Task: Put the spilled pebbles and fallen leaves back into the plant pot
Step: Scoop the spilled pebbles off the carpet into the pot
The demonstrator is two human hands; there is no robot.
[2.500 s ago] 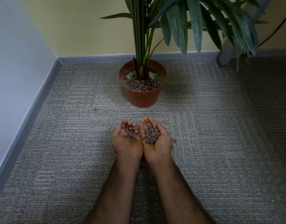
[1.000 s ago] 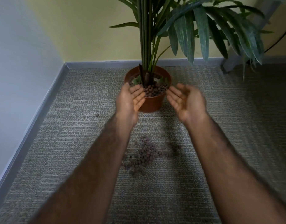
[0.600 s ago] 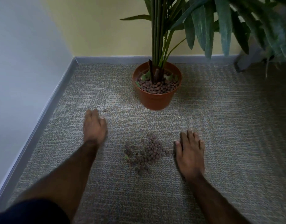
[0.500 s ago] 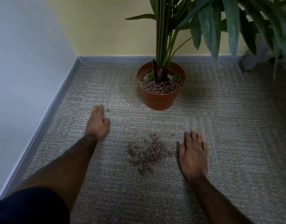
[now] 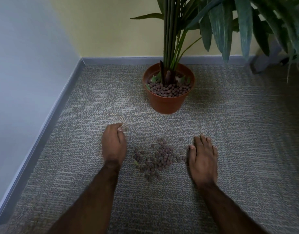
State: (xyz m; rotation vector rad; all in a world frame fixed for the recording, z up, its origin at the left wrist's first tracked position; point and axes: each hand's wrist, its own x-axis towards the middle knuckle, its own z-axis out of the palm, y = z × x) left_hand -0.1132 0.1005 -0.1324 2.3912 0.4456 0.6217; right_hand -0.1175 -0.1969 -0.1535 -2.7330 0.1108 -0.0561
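On looped grey carpet (image 5: 77, 166), rounded brown pebbles (image 5: 158, 159) lie scattered.

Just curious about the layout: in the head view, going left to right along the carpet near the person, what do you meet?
Grey skirting board → left hand → pile of brown pebbles → right hand.

Carpet (image 5: 229, 132): woven loop pile, grey, coarse, ribbed in rows, matt.
Plant pot (image 5: 168, 103): terracotta-coloured, smooth wall, looks like plastic, dull sheen.
Spilled pebbles (image 5: 159, 157): brown rounded granules, rough, matt, clay-like.
Pebbles in pot (image 5: 169, 89): same granules, matt.
Leaves (image 5: 219, 24): dark green, smooth, faint streaked gloss.
Skirting (image 5: 49, 122): grey, smooth, matt.
Walls (image 5: 27, 56): painted, flat, matt.
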